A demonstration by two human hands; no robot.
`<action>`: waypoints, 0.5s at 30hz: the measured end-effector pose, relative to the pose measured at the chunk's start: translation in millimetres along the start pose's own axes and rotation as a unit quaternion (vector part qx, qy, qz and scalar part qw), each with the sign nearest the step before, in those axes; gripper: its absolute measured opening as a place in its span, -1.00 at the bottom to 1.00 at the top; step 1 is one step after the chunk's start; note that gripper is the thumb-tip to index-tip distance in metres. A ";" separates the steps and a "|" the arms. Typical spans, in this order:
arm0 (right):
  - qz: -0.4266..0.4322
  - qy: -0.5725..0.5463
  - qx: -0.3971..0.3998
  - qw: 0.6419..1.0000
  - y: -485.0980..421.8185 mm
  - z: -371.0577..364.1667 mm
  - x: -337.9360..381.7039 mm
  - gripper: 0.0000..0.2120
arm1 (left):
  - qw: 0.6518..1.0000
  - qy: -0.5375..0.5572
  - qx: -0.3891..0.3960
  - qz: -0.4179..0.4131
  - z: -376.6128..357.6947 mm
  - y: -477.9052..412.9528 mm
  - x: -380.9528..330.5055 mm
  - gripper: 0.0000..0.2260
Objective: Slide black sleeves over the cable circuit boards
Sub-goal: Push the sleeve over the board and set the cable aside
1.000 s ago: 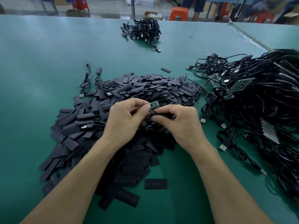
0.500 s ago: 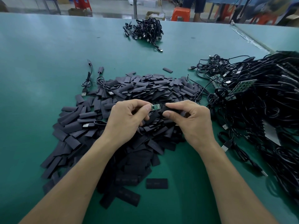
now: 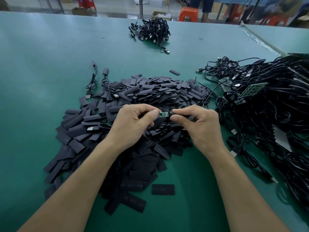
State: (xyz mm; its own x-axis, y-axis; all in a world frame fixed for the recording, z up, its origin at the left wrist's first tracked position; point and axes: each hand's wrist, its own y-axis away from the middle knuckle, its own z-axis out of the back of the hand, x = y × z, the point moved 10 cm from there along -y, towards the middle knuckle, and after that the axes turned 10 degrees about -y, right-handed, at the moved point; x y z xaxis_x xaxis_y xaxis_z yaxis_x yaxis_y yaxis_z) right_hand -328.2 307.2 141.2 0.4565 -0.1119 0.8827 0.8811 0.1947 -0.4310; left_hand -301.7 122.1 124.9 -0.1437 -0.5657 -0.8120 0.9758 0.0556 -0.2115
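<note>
Both forearms come in from the bottom edge and meet over the middle of the pile; the left hand (image 3: pixel 132 124) is curled, thumb and index fingertip pinching the left end of a small green circuit board (image 3: pixel 163 114), other fingers tucked under; the board sits level in the air between the two hands, just above the heap, its tiny components facing up; the right hand (image 3: pixel 200 126) is curled the same way, thumb and index pinching a black sleeve (image 3: pixel 171 114) whose open mouth meets the board's right end; can't tell how far the board has gone inside, the fingers cover most of the sleeve.

Materials now; far left, a couple of thin black cables (image 3: pixel 93 81) lie coiled with silver USB plugs on the smooth teal table (image 3: pixel 41 56); the big pile of sleeves (image 3: pixel 150 91) is matte, flat, dark grey-black rectangles, floppy-looking and heaped every which way; one lone sleeve (image 3: pixel 163 189) lies flat near the front; a small glossy cable bundle (image 3: pixel 150 30) sits at the far side of the table; on the right a huge tangle of cables (image 3: pixel 275 106) spreads out, shiny black, with green boards (image 3: pixel 254 88) poking through.
</note>
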 end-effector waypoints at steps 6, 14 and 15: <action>-0.009 0.026 0.038 0.999 0.6 -7.9 1.4 -0.79 | 1.000 -0.008 0.007 0.013 -2.7 -1.2 3.5 -0.84; 0.015 0.072 0.030 0.997 0.8 -9.9 8.4 -0.75 | 0.999 -0.018 0.024 0.012 -2.2 -2.3 1.7 -0.83; 0.017 0.075 0.030 0.997 0.8 -9.5 8.8 -0.74 | 0.999 -0.019 0.028 0.010 -2.5 -2.4 1.5 -0.82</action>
State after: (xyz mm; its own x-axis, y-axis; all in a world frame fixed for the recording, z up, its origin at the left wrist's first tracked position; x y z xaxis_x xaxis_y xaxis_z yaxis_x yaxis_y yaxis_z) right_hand -322.2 297.1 146.9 0.5031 -0.2472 0.8281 0.8578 0.2592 -0.4438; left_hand -304.6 123.1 122.8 -0.1185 -0.5954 -0.7947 0.9862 0.0226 -0.1640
